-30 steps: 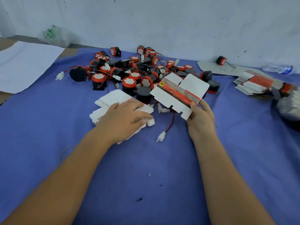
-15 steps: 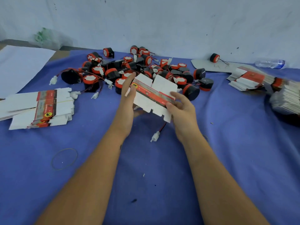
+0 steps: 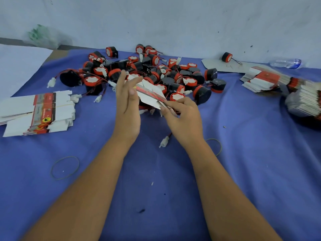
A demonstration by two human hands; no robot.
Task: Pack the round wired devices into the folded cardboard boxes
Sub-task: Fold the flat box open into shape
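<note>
A flat white cardboard box blank (image 3: 150, 94) with a red stripe is held tilted above the blue cloth, between both hands. My right hand (image 3: 182, 117) pinches its near right corner. My left hand (image 3: 127, 100) stands edge-up with straight fingers pressed against the blank's left end. Behind them lies a heap of round black-and-red wired devices (image 3: 152, 73) with red wires and white plugs. One more device (image 3: 226, 57) sits apart at the back right.
A stack of flat box blanks (image 3: 40, 112) lies at the left, bound with a rubber band. More stacks (image 3: 264, 80) sit at the right. Loose rubber bands (image 3: 65, 167) and a white plug (image 3: 164, 142) lie on the blue cloth (image 3: 156, 188). A plastic bottle (image 3: 286, 63) rests by the wall.
My left hand left the stack of blanks and came up to the single blank. The blank has turned from flat-facing to edge-on between both hands. The view shifted right.
</note>
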